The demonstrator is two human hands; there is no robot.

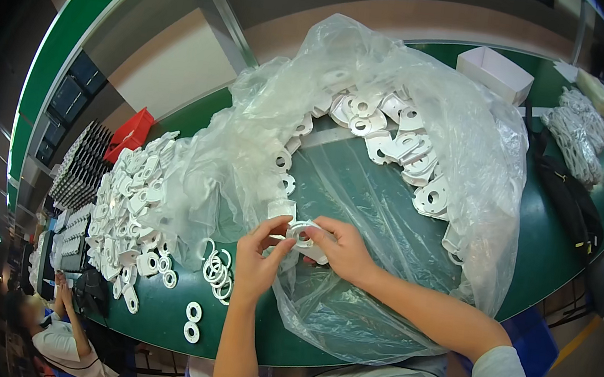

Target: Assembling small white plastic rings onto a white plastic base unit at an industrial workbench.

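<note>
In front of me, both hands hold a white plastic part (pixel 315 253) with a round, ring-shaped collar, above a clear plastic sheet. My left hand (pixel 257 259) curves its thumb and index finger around the part's left edge. Gripping the other side, my right hand (pixel 345 253) presses its thumb near the collar. The fingers hide some of the part. Similar white parts (pixel 434 196) lie along the folds of a large clear plastic bag (pixel 495 158). Loose white rings (pixel 216 272) are heaped left of my left forearm, and two more rings (pixel 193 312) lie nearer the table edge.
A large pile of white parts (pixel 125 205) covers the green table's left side, by a red bin (pixel 131 133) and stacked dark trays (pixel 81 163). A white box (pixel 495 73) stands back right, near bundled white cords (pixel 580 134). Another person (pixel 68 341) sits at far left.
</note>
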